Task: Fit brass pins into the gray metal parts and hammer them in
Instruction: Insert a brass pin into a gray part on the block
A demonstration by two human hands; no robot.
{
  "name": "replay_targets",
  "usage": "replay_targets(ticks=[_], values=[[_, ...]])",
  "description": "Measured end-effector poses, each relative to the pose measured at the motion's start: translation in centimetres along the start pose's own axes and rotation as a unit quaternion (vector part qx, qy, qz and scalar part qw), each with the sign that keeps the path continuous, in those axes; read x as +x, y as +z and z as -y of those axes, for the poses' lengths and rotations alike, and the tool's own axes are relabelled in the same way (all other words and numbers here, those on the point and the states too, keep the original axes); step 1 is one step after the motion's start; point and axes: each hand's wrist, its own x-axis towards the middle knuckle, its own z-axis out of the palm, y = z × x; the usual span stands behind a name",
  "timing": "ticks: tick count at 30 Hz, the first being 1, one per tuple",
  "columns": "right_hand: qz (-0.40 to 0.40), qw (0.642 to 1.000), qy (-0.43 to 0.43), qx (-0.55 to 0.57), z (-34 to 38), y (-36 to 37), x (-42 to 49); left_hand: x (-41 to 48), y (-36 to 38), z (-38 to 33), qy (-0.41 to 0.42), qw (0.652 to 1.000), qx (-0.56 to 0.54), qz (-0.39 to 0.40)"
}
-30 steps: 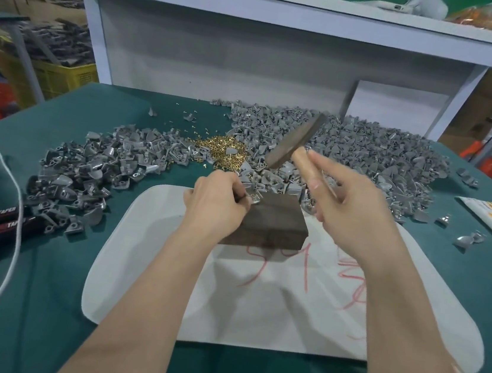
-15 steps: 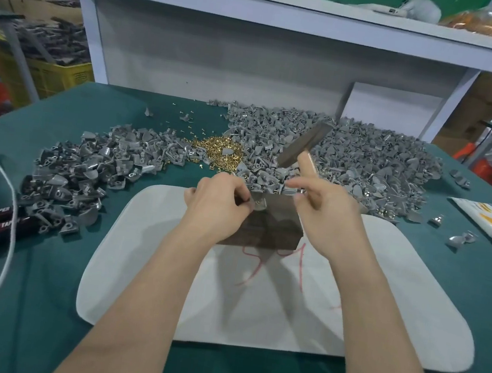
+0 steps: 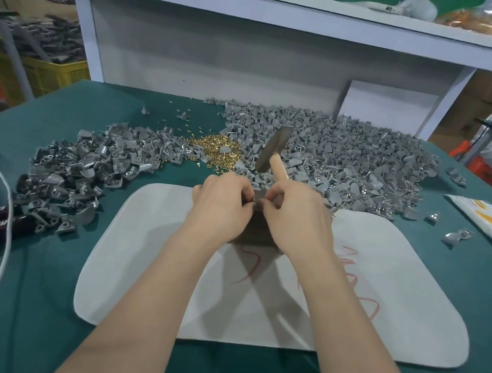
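Right hand (image 3: 297,214) grips wooden-handled hammer (image 3: 274,151) (flat steel head); left hand (image 3: 220,205) curled, contents hidden.

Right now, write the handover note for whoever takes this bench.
Left hand: fingers curled at the dark block's top edge; what they pinch is hidden.
Right hand: holds the hammer, head up, fingertips meeting the left's.
Block sits on the white mat; brass pins heaped beyond it, gray parts piled left and right.
Done: cannot tell which pile is finished.
To do: likely seat a pin, hammer it in, repeat.
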Motion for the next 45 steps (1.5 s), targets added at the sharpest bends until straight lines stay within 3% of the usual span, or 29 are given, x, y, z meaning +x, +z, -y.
replay_targets(ticks=[11,16,22,29,34,41,45], values=[[0.053,0.998,0.023,-0.009,0.6,-0.2,0.8,-0.1,-0.1,0.0,-0.007,1.000,-0.018,0.000],[0.065,0.995,-0.008,-0.076,1.1,0.1,0.9,-0.3,-0.2,-0.4,-0.001,1.000,-0.013,0.002],[0.077,0.994,-0.022,-0.079,0.9,-0.2,1.2,-0.4,-0.4,-0.5,-0.006,1.000,-0.010,0.007],[0.094,0.979,-0.102,-0.147,1.3,-1.0,2.3,-0.2,-0.4,-0.6,0.003,1.000,0.025,0.010],[0.091,0.989,-0.080,-0.083,0.6,-1.0,2.3,-0.3,-0.3,-0.3,0.006,1.000,0.007,0.003],[0.098,0.986,-0.022,0.131,-2.0,-0.5,2.7,-0.5,-0.2,-0.3,-0.004,1.000,-0.009,-0.008],[0.083,0.982,-0.008,0.171,-2.5,0.0,2.8,-0.4,-0.2,-0.2,-0.004,1.000,-0.011,-0.007]])
